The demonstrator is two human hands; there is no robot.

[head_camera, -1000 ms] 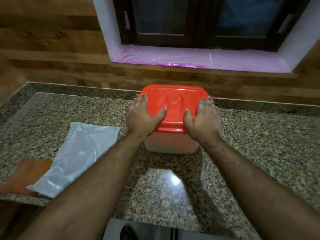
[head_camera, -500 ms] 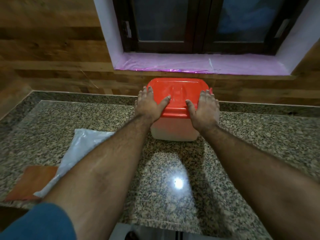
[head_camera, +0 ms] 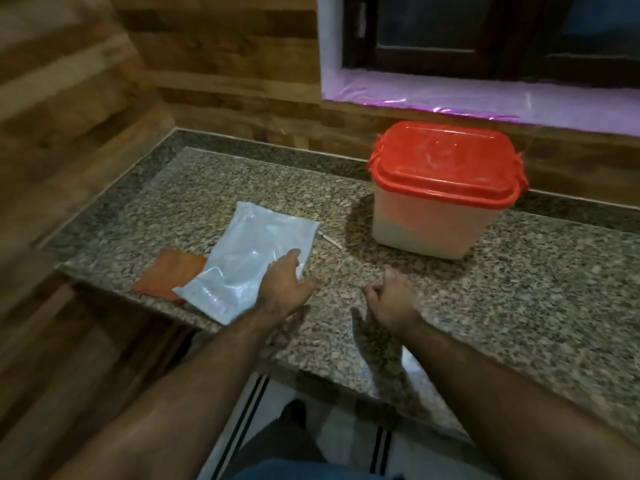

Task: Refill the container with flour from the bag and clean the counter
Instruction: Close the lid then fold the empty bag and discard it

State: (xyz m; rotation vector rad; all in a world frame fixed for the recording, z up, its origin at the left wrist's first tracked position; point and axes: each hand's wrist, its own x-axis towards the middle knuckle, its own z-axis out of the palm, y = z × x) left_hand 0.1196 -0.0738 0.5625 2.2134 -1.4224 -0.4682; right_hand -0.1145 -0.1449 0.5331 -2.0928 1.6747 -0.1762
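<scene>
Tub [head_camera: 436,216] lidded, parked by wall | left hand [head_camera: 282,289] flat-fingered on empty bag [head_camera: 249,261], likely clearing | right hand [head_camera: 393,301] loosely curled, holding nothing

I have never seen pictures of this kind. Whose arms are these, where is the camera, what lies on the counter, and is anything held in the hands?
There is no machine here. The two arms belong to a person who wears a wide-angle camera on the head, so you look forward and down, as that person does. There is only this one view.

On the granite counter stands a pale plastic container closed with a red lid, near the wooden back wall under the window. To its left lies a flat, whitish plastic bag, partly on top of an orange cloth.

The left hand reaches to the bag, with straight fingers at its near edge; it does not grip it yet. The right hand is over the counter, fingers loosely curled, holding nothing. The picture is a little blurred.
</scene>
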